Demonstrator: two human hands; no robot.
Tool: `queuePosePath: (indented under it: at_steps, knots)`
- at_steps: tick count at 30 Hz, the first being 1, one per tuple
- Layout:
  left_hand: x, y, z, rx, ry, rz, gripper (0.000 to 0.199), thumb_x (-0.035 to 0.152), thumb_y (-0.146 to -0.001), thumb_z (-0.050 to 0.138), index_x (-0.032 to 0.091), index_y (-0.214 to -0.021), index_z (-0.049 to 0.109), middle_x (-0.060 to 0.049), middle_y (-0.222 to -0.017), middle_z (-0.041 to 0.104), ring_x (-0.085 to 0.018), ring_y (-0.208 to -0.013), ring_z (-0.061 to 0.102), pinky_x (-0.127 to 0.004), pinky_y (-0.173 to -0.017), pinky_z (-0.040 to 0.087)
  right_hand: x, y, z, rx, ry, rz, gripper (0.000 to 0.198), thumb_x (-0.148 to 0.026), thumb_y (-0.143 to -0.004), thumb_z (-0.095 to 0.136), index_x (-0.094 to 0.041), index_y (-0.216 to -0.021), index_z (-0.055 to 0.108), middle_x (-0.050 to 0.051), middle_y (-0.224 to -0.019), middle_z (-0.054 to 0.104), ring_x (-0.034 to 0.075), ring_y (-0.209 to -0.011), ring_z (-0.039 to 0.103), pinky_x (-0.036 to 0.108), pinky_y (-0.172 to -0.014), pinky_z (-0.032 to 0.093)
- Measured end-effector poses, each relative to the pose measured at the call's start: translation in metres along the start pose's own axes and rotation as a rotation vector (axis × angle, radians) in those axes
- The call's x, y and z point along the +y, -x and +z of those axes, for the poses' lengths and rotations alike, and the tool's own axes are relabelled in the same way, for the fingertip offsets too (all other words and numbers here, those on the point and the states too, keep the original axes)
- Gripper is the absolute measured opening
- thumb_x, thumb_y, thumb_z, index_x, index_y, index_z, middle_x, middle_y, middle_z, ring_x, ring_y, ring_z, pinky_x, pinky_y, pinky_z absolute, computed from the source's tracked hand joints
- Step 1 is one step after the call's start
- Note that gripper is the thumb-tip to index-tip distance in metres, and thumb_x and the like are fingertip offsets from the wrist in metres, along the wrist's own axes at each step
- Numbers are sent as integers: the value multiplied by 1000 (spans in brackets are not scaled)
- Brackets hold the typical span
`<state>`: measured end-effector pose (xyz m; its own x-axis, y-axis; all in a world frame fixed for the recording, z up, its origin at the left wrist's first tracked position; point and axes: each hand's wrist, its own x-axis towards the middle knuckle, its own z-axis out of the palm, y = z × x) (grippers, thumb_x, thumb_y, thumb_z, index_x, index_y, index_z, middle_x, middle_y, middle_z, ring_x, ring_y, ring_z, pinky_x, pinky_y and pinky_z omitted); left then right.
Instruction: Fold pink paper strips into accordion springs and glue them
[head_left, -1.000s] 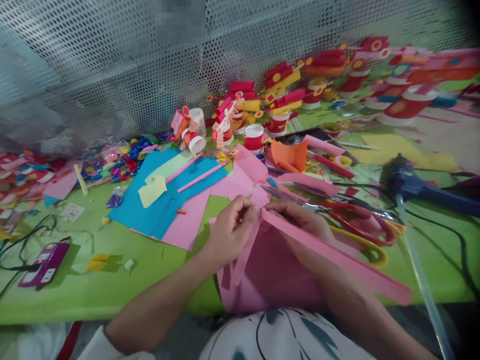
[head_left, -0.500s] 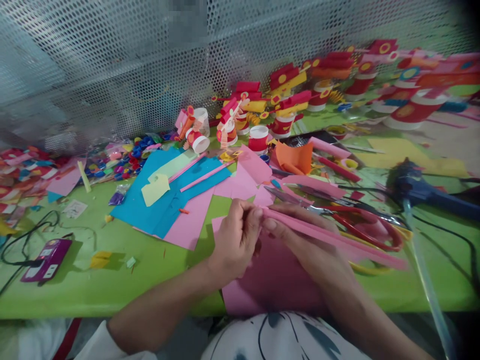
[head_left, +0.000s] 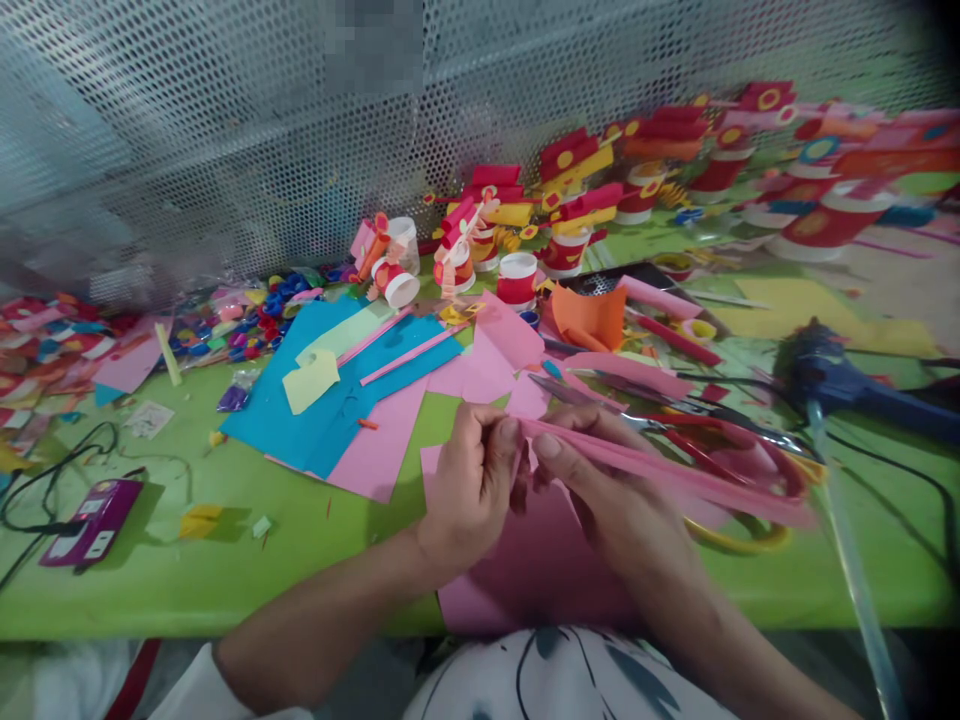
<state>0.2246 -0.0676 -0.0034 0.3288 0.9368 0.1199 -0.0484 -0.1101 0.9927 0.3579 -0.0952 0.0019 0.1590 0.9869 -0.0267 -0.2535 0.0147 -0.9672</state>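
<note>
A long, narrow pink paper strip runs through both my hands and sticks out to the right. My left hand pinches its left end between thumb and fingers. Close beside it, my right hand grips the strip with the thumb on top. Under my hands a larger pink paper sheet lies on the green table. Scissors with red handles lie just behind the strip, partly covered by it. A yellow handle shows below the strip.
Blue paper with thin pink strips lies ahead on the left. Decorated paper cups line the mesh wall. A glue gun with its long glue stick stands at right. A purple power socket with cables sits at left.
My hands have shifted slightly, with the right thumb moved a little along the strip. Both hands still hold the pink strip.
</note>
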Motion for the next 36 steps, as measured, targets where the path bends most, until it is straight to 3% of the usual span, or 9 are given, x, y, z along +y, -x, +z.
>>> queuePosePath:
  at_steps: [8,12,15,20,26,32,36]
  knots:
    - [-2,3,2,-23,23,-1,23,45,-106,40,23,-101,44,8,-62,53,-8,-46,51,-24,-51,42,7,-1,-4,61,-33,-54,13,-33,-83,79,-25,-84,69,1,-95,70,15,-69,66,32,-64,61]
    - [-2,5,3,-17,7,11,23,44,-106,40,23,-101,45,6,-66,57,-9,-49,52,-25,-56,44,8,0,-4,103,28,-66,15,-35,-83,80,-24,-83,70,2,-91,72,16,-70,65,31,-61,59]
    - [-1,3,1,1,-64,45,19,41,-105,43,23,-100,48,2,-75,62,-11,-62,58,-27,-66,47,2,0,-2,130,50,-82,17,-38,-83,79,-25,-80,68,2,-91,72,15,-66,62,30,-57,56]
    - [8,-6,-9,-30,-151,96,14,33,-97,60,22,-105,56,-5,-96,66,-16,-87,65,-29,-80,51,-8,0,0,207,216,-108,18,-37,-84,77,-25,-74,68,3,-86,71,20,-80,66,34,-73,58]
    - [24,-21,-27,-153,-382,244,9,28,-94,62,21,-95,68,-5,-90,69,-18,-83,64,-31,-80,50,-5,0,-2,167,231,-166,21,-41,-82,79,-26,-73,67,3,-85,72,21,-80,67,35,-69,57]
    - [37,-30,-42,-265,-275,2,13,30,-90,70,18,-87,75,-5,-84,73,-17,-77,66,-26,-67,48,-1,1,-3,121,252,-134,16,-41,-81,80,-30,-76,69,4,-87,72,22,-80,67,36,-68,57]
    - [43,-32,-51,-294,-317,-12,16,32,-89,73,18,-85,77,-4,-79,72,-14,-72,62,-25,-62,44,-1,3,-1,113,253,-102,17,-43,-79,81,-30,-77,71,5,-89,74,24,-86,69,39,-76,59]
